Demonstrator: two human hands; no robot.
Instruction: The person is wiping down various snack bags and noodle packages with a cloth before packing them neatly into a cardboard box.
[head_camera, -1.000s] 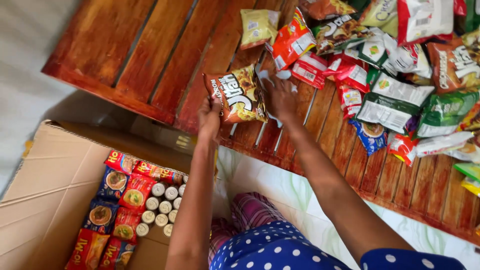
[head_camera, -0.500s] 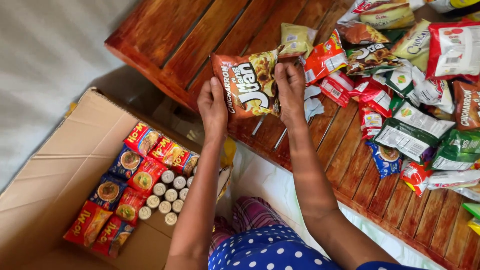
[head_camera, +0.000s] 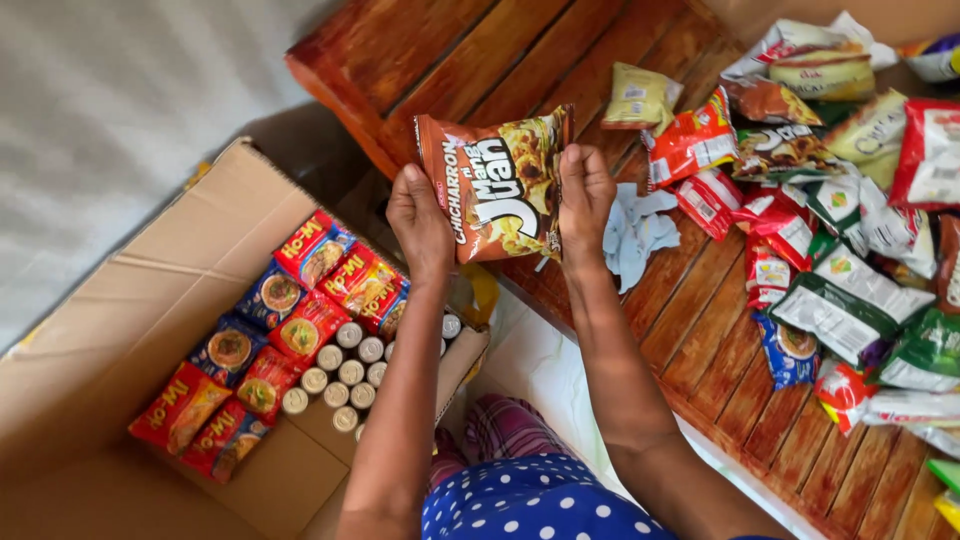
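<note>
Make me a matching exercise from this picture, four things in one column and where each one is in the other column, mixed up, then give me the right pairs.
Things:
1. brown snack bag
2. small cans
3. crumpled white paper
4. pile of snack packets

Places:
A. on the wooden bench, just beside the right hand
B. in the cardboard box, standing in rows
C. held between the left hand and the right hand
D. spread over the bench's far right

Pairs: 1-C, 2-B, 3-A, 4-D
</note>
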